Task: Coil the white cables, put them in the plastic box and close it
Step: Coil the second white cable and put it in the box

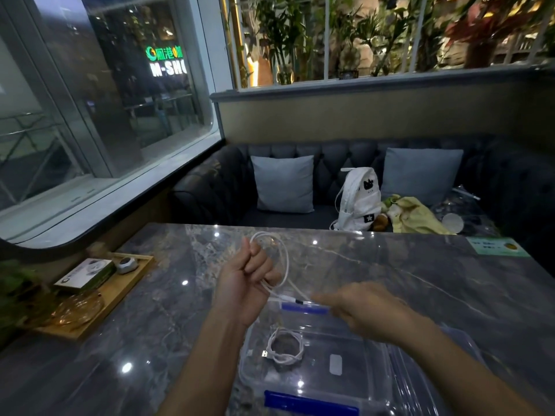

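The left hand (pixel 244 285) has its grip closed on a looped white cable (pixel 283 265) above the tabletop (pixel 150 325). The blurred right hand (pixel 357 310) reaches toward its plug end; its grip cannot be told. A second coiled cable (pixel 285 349) lies in the open plastic box (pixel 345 382).

The left hand (pixel 243 283) grips a looped white cable (pixel 283 259) above the open plastic box (pixel 372 382) — another coiled cable (pixel 285 346) lies inside.

Through the window (pixel 99 94) we read a lit sign (pixel 166 60): green Chinese characters above white letters "M-SH", cut off. The green card (pixel 497 247) on the table carries print too small to read.
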`<state>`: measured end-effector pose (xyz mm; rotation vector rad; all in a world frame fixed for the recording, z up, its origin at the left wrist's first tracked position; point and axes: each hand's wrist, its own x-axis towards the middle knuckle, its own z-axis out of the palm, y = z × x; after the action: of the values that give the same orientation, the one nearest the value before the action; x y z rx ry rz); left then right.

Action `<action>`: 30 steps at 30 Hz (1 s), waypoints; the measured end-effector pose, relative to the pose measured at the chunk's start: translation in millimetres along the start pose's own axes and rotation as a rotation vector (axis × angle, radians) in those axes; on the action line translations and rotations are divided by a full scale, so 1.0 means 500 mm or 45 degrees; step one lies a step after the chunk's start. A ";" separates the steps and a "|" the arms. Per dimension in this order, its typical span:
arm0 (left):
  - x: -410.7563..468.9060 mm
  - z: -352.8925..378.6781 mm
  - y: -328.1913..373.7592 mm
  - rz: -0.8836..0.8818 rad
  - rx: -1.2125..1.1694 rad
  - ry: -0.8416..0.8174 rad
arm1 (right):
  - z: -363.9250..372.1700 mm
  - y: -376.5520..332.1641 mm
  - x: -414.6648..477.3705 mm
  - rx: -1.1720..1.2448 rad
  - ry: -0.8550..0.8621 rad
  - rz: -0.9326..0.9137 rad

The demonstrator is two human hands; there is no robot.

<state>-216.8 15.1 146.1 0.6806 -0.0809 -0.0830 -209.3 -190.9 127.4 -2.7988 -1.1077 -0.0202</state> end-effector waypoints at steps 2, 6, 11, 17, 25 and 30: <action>0.004 -0.002 -0.014 0.006 0.204 0.031 | -0.020 -0.019 -0.005 0.055 -0.017 -0.066; 0.000 0.003 -0.047 -0.031 0.460 -0.018 | -0.064 -0.048 -0.019 0.247 0.059 -0.155; -0.020 0.039 -0.086 -0.151 0.632 -0.202 | -0.092 -0.063 -0.024 0.356 0.280 -0.205; -0.034 0.052 -0.095 -0.233 1.075 -0.177 | -0.096 -0.017 -0.024 0.533 0.615 -0.074; -0.035 0.042 -0.081 -0.437 0.856 -0.209 | -0.072 0.059 -0.021 0.585 0.770 0.052; -0.033 0.023 -0.057 -0.484 0.459 -0.282 | -0.032 0.098 -0.022 0.656 0.847 0.193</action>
<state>-235.7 -12.7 136.2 1.0402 -0.1813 -0.5196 -183.4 -235.8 137.0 -2.1464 -0.6205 -0.5255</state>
